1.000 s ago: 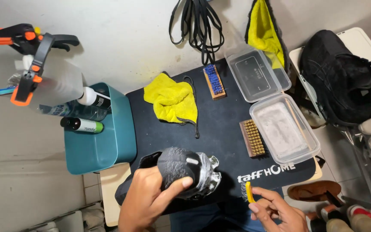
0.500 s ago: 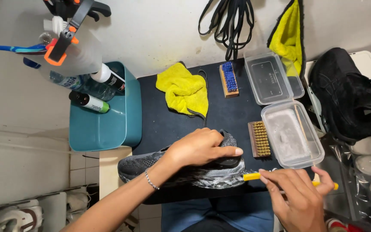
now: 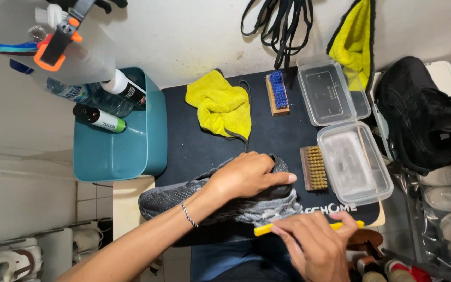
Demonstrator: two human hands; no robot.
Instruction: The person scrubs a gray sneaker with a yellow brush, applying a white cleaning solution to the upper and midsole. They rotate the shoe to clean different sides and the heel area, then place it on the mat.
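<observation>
Still, left hand [image 3: 249, 175] fingers clamp the grey shoe [image 3: 184, 196]; right hand [image 3: 314, 243] fingers now grip the yellow brush [image 3: 264, 229] closer.

The right hand [image 3: 314, 243] has brought the yellow brush [image 3: 309, 227] against the shoe [image 3: 225, 201].

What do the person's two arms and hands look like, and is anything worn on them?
Both hands are bare, without gloves. The left hand belongs to an arm with no sleeve in view, and a thin braided bracelet, dark and light, goes around its wrist. The right hand shows no ring or band, and its forearm is out of the picture.
</observation>
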